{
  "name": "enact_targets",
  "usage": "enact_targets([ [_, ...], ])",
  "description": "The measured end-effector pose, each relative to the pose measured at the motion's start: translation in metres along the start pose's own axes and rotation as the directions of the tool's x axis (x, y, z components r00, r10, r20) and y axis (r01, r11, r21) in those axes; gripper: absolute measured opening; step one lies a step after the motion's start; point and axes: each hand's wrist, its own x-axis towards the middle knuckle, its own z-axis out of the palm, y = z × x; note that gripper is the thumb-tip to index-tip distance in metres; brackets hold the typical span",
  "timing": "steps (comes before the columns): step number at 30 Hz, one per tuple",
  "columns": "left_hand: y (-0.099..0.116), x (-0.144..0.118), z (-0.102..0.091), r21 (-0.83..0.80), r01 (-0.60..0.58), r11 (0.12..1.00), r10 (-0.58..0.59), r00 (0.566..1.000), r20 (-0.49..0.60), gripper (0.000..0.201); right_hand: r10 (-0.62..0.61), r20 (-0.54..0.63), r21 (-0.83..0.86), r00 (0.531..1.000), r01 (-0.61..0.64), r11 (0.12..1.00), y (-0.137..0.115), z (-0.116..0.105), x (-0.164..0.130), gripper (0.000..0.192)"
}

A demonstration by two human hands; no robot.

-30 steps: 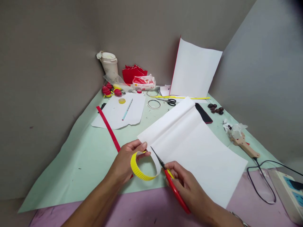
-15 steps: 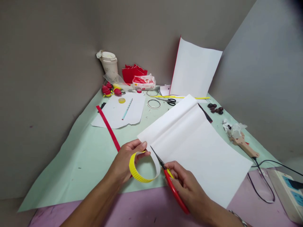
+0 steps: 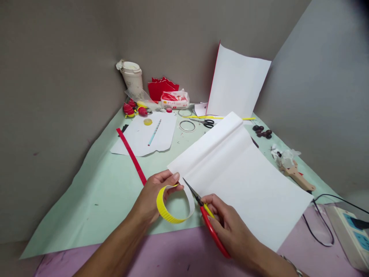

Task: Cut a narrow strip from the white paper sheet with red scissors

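My left hand (image 3: 155, 192) pinches the left corner of a large white sheet (image 3: 227, 181) between thumb and fingers. From the same grip hangs a curled strip (image 3: 170, 217), ribbed yellow outside and white inside; whether it joins the sheet is hidden. My right hand (image 3: 227, 219) is closed around scissors (image 3: 215, 234) with red and yellow handles. Their dark blades look nearly together and point up-left, the tip in front of the sheet close to my left fingers. A flat red strip (image 3: 131, 156) runs up-left from behind my left hand.
A pencil (image 3: 154, 132) lies on white paper to the left. Beyond are tape rolls (image 3: 187, 126), black-handled scissors (image 3: 208, 123), a tissue pack (image 3: 175, 100) and a lidded cup (image 3: 132, 79). At right are a glue gun (image 3: 296, 177), its cable and a power strip (image 3: 346, 231).
The sheet's far and right corners have shifted slightly, the right one outward, covering more of the dark object behind it. Both hands and the scissors stay almost still.
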Motion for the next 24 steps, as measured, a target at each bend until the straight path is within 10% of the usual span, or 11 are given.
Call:
enact_targets([
  [24,-0.0009,-0.0002,0.0004,0.029,-0.010,1.000,0.010,1.000,0.007,0.020,-0.041,-0.005,-0.048,0.999,0.041,0.998,0.0025,-0.0015,0.0016,0.011],
])
